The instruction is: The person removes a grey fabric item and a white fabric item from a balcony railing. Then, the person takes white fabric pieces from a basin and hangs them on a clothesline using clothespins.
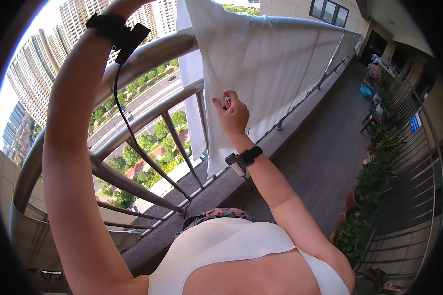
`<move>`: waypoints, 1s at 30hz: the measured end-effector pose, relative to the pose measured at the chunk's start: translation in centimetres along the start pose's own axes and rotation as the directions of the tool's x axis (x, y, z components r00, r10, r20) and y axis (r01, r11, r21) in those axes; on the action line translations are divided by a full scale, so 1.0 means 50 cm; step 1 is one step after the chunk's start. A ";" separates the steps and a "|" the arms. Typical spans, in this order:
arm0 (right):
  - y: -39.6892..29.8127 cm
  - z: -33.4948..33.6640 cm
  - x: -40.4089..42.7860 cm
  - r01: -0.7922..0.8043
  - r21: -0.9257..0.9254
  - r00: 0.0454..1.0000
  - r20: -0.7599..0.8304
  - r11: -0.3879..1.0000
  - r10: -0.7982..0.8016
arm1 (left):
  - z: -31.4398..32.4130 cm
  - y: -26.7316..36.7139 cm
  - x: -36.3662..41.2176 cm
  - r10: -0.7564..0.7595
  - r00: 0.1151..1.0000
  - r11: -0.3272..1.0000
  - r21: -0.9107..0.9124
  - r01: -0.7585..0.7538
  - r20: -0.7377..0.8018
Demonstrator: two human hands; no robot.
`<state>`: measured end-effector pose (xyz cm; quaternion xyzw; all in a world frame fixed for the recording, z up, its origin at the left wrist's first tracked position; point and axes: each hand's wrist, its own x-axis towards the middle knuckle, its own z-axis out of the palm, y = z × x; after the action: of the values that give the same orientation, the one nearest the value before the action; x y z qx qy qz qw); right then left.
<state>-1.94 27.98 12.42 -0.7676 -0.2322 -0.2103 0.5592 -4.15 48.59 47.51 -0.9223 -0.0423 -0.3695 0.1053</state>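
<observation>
A white cloth sheet (251,70) hangs over the metal balcony railing (170,48), covering its far stretch. My right hand (237,115) is in front of the sheet, fingers curled round a small pale object (227,103), perhaps a clip; it is too small to name. Whether these fingers also touch the cloth, I cannot tell. My left forearm (72,96) reaches up past the railing, and the left hand lies beyond the top edge of the view. Each wrist wears a black strap with a small device; a black cable (120,99) hangs from the left one.
Below the railing lie a road (144,107) and trees, with tall buildings (40,62) beyond. Along the walkway (299,158) to the right stand potted plants (373,184), a dark stool (370,120) and a blue basin (365,90), beside a second metal railing (433,162).
</observation>
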 end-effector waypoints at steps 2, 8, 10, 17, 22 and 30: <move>0.022 -0.007 0.003 0.105 -0.126 0.992 0.078 0.986 -0.096 | 0.005 0.000 0.007 0.050 0.998 0.999 -0.017 -0.050 -0.025; -0.068 -0.257 0.027 0.328 -0.120 0.936 0.175 0.937 -0.305 | 0.100 -0.104 0.018 0.095 0.989 0.992 -0.097 -0.084 0.112; -0.130 -0.375 0.136 0.377 -0.130 0.908 -0.141 0.917 -0.394 | 0.118 -0.133 0.024 0.092 0.981 0.995 -0.044 -0.086 0.172; -0.340 -0.560 0.370 0.569 -0.451 0.672 -0.228 0.688 -0.705 | 0.052 -0.147 0.167 0.003 0.870 0.973 -0.198 -0.116 -0.494; -0.304 -0.453 0.252 0.652 -0.376 0.757 0.262 0.659 -0.599 | 0.094 -0.192 0.114 0.289 0.955 0.956 -0.071 -0.284 0.062; -0.260 -0.468 0.164 0.592 0.025 0.714 0.447 0.805 -0.539 | -0.009 -0.123 0.040 0.286 0.902 0.956 -0.160 -0.246 0.324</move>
<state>-4.49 10.09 33.78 -0.7183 -0.5610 -0.2088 0.3546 -3.98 54.48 50.20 -0.9741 0.0878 -0.1870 0.0923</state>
